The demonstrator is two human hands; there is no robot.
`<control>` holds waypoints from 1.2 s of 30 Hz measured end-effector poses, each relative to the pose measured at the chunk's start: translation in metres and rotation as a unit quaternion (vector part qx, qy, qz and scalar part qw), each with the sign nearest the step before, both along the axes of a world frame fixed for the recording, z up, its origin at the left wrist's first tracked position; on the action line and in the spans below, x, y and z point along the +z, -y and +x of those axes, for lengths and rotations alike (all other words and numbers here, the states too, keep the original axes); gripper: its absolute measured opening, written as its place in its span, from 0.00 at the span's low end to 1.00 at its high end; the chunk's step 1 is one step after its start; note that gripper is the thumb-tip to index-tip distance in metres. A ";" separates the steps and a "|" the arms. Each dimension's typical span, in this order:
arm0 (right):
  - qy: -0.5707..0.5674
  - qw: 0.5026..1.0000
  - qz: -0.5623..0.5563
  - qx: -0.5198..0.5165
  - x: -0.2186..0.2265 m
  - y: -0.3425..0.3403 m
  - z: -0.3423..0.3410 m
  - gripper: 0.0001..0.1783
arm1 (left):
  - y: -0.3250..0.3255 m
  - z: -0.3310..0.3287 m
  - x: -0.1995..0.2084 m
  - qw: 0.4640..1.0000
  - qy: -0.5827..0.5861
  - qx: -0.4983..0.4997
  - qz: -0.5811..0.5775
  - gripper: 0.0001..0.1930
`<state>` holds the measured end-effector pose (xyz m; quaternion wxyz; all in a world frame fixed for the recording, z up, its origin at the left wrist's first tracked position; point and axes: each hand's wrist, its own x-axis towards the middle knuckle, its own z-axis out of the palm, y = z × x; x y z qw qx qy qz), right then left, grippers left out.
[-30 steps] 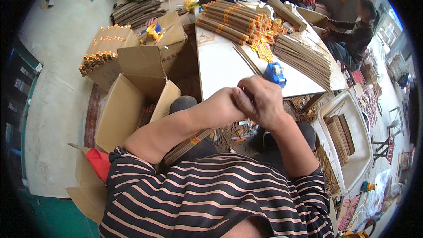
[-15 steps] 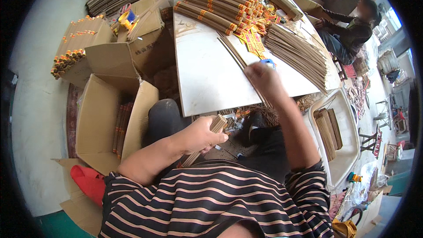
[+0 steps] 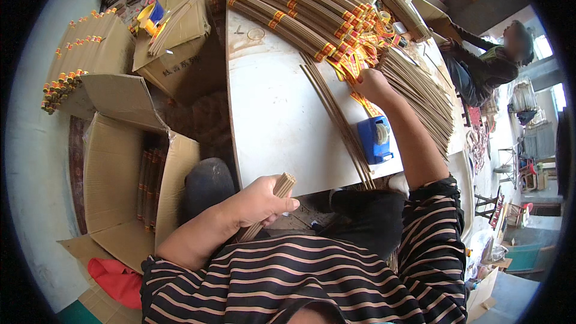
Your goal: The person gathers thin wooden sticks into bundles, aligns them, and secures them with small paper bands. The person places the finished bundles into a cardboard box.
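Note:
My left hand (image 3: 268,200) is wrapped round a bundle of incense sticks (image 3: 284,185), held upright but tilted over my lap. My right hand (image 3: 372,88) rests with curled fingers on the red-and-yellow paper labels (image 3: 350,72) in the middle of the table; what its fingertips grip, if anything, is hidden. Below it stands a blue tape dispenser (image 3: 375,140). A few loose incense sticks (image 3: 336,117) lie slantwise to its left. Wrapped incense bundles (image 3: 287,22) with red-and-yellow bands are stacked beyond, and a spread of loose sticks (image 3: 414,93) lies to the right.
An open cardboard box (image 3: 114,186) with banded bundles inside stands left of my knee. Behind it is another carton (image 3: 174,69), with a stack of incense bundles (image 3: 93,54) to its left. The white table's edge (image 3: 235,144) runs beside my knee. A co-worker (image 3: 489,63) sits at the far right.
My right hand has moved farther up the table, from the loose sticks to the labels. The tape dispenser now shows in full. My left hand still holds its bundle.

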<state>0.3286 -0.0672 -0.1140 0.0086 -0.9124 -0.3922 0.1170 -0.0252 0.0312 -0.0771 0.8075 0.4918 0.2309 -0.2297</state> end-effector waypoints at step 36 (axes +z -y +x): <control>-0.204 0.905 0.370 -0.054 0.095 0.130 -0.198 0.18 | 0.044 -0.034 0.064 0.994 0.084 0.048 0.046 0.12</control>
